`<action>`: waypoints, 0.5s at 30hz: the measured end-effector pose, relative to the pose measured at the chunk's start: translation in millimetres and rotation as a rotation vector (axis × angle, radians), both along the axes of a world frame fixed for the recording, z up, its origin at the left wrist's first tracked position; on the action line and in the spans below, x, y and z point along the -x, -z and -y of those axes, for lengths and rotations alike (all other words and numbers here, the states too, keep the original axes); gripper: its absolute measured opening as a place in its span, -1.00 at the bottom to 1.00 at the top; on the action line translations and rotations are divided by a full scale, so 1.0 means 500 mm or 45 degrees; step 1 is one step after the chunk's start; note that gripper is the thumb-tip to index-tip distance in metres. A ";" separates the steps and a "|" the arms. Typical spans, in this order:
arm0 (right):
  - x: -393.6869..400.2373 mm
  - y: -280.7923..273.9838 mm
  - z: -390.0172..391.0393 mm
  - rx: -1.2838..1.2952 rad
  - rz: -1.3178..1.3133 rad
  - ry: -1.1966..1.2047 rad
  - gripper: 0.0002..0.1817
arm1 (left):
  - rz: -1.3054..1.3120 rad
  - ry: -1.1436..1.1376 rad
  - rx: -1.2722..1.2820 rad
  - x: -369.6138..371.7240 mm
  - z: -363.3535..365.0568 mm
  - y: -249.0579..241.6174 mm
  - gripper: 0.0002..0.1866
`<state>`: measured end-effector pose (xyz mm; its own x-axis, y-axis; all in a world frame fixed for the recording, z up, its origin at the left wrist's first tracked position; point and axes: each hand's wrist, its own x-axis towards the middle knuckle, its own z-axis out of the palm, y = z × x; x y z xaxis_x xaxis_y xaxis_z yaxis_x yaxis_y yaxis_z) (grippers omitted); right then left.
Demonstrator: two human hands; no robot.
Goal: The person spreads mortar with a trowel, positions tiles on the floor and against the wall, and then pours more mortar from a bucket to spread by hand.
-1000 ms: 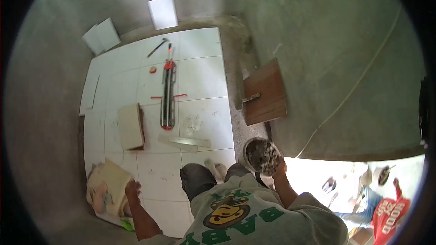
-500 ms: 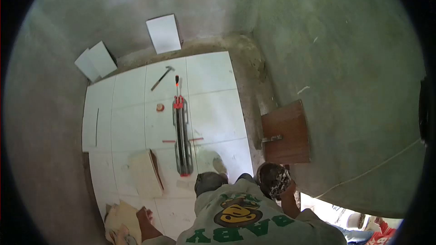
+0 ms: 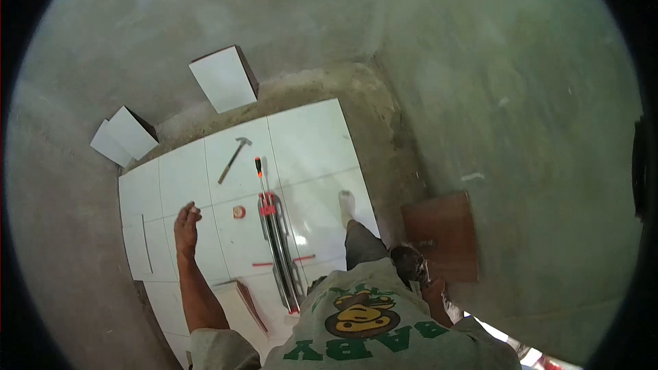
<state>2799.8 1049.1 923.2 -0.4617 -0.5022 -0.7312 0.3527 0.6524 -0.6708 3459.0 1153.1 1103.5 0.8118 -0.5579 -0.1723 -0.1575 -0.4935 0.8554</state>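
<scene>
My left hand is raised over the white floor tiles, its fingers loosely bent and apart, with nothing visible in them. At my right side, my right hand grips the rim of a dark bucket with grey residue inside; my shirt partly hides this grip. A red-and-black manual tile cutter lies on the tiles ahead of me. Beyond it is a claw hammer, and beside it a small red-and-white roll. A stack of tiles sits below my left hand.
White tiles cover the floor up to a bare concrete strip. Loose tiles lean on the back wall, one group in the middle and another at left. A brown board rests by the right wall. My foot stands on the tiles.
My left hand has risen from beside the torn cardboard to over the tiles. One foot has stepped forward, and the view has shifted. The bucket remains in my right hand.
</scene>
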 end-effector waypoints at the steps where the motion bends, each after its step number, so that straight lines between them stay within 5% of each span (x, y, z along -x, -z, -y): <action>1: -0.015 0.023 0.033 0.028 -0.081 -0.074 -0.68 | -0.039 -0.038 0.020 -0.039 0.015 0.054 -0.51; 5: -0.142 -0.006 0.225 -0.177 -0.139 -0.110 -0.67 | -0.098 0.089 -0.370 -0.149 -0.012 0.209 -0.70; 7: -0.205 -0.044 0.311 -0.319 -0.129 -0.051 -0.66 | -0.489 -0.374 -0.244 -0.169 0.006 0.249 -0.77; 10: -0.320 -0.100 0.435 -0.439 -0.280 0.142 -0.67 | -0.554 -0.448 -0.530 -0.160 0.152 0.195 -0.63; 15: -0.480 -0.125 0.639 0.001 0.060 0.405 -0.69 | -0.551 -0.008 -0.402 -0.269 0.386 0.242 -0.65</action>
<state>3040.1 729.8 985.9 -0.5613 -0.3387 -0.7551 0.5693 0.5043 -0.6493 3593.8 960.3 982.5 0.6324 -0.4201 -0.6508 0.1804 -0.7372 0.6512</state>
